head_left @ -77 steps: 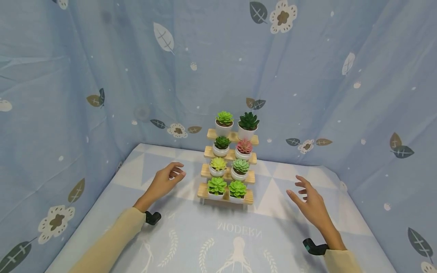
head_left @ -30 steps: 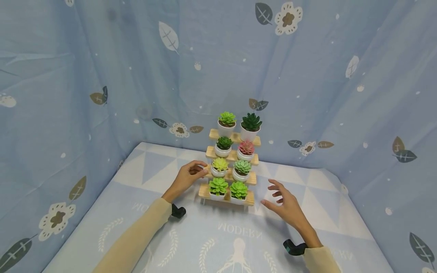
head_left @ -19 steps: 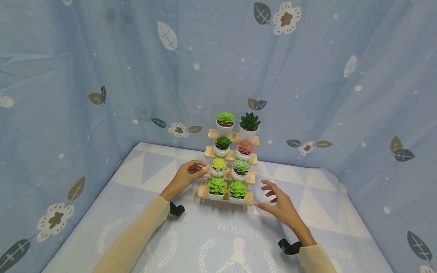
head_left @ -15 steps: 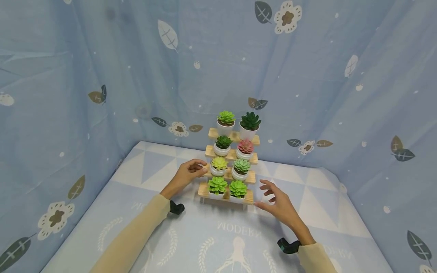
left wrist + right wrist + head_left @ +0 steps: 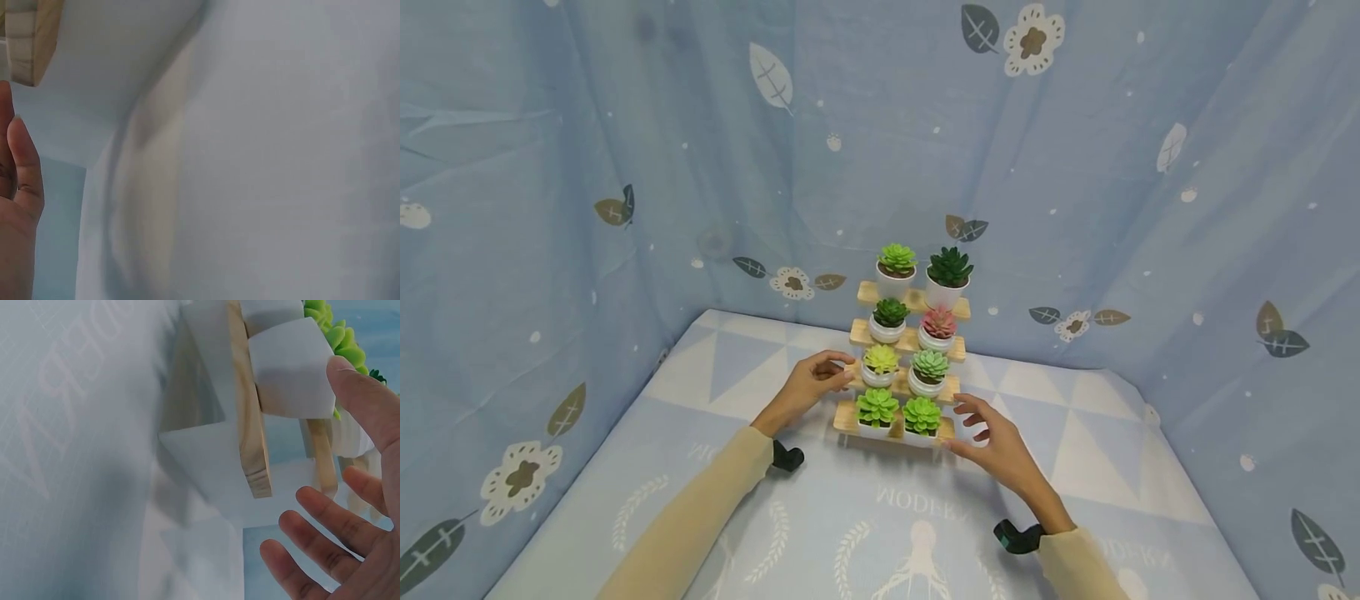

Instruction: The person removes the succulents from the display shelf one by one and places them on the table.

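Note:
A four-tier plant stand (image 5: 895, 428) with pale wooden shelves holds several small potted succulents in white pots. My left hand (image 5: 811, 383) is at the left end of the second shelf from the front, fingers loosely bent. In the left wrist view its fingertips lie close to the wooden shelf end (image 5: 30, 44); contact is unclear. At the right end of the front shelves is my right hand (image 5: 1000, 446), its fingers spread in the right wrist view. Its thumb (image 5: 362, 394) overlaps the edge of a white front pot (image 5: 294, 369) there; whether it touches is unclear.
The stand is on a table (image 5: 820, 533) with a pale blue and white patterned cloth. Blue curtains (image 5: 880, 125) with leaf and flower prints rise behind and on both sides. A black wrist device (image 5: 1018, 537) is on the right wrist.
Both hands have come inward from the table's sides towards the stand. The left stays by its shelf end over the last second, while the right moves further left. The plants look unmoved.

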A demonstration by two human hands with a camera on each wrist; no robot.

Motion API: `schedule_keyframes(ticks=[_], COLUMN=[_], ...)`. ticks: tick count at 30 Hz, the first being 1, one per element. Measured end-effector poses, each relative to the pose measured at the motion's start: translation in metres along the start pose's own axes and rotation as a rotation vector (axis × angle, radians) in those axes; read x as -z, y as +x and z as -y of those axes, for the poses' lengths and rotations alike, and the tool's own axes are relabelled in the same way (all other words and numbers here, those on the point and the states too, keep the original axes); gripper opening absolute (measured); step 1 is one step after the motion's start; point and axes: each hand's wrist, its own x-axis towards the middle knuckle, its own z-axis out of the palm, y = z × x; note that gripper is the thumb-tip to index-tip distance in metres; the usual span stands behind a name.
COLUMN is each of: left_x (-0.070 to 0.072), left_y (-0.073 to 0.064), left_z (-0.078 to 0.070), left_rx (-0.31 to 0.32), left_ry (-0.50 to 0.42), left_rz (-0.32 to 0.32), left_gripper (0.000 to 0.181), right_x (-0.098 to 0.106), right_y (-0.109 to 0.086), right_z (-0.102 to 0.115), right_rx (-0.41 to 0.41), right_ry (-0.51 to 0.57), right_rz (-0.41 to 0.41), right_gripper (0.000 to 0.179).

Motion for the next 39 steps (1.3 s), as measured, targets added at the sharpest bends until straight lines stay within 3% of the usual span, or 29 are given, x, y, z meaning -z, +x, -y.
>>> schedule_keyframes(ticks=[9, 19, 39], left_x=[0.001, 0.000, 0.001], left_y=[0.002, -0.001, 0.001], left_z=[-0.002, -0.001, -0.003], left_rx=[0.035, 0.025, 0.019], left_ry=[0.041, 0.034, 0.113], left_rz=[-0.012, -0.014, -0.021], left_gripper=[0.042, 0.043, 0.041], right_x=[-0.004, -0.010, -0.020], right_y=[0.003, 0.002, 0.007], right_z=[0.005, 0.007, 0.019], right_rx=[-0.006, -0.068, -0.064], right_ry=[-0.005, -0.010, 0.006], right_rz=[-0.012, -0.022, 0.001], right_gripper=[0.078, 0.077, 0.070])
